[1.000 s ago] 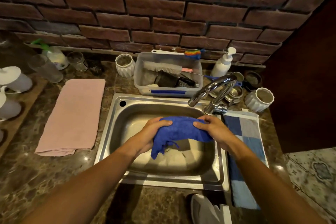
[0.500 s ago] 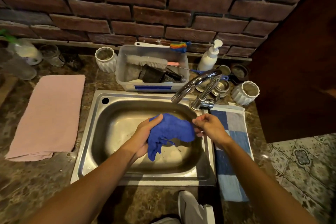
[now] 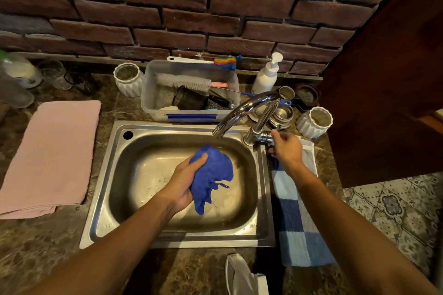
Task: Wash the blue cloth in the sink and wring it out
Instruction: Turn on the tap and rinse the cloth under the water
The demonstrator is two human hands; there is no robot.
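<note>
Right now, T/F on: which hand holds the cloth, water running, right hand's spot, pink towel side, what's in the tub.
1. The left hand grips the blue cloth over the sink. True.
2. Water streams from the faucet. False: none visible.
3. The right hand grips the cloth. False: it is by the faucet base.
4. The pink towel lies left of the sink. True.
5. The plastic tub holds a bottle brush. True.

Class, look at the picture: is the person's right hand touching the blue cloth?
Apart. The head view shows the right hand up by the tap, with bare sink steel between it and the blue cloth.
</note>
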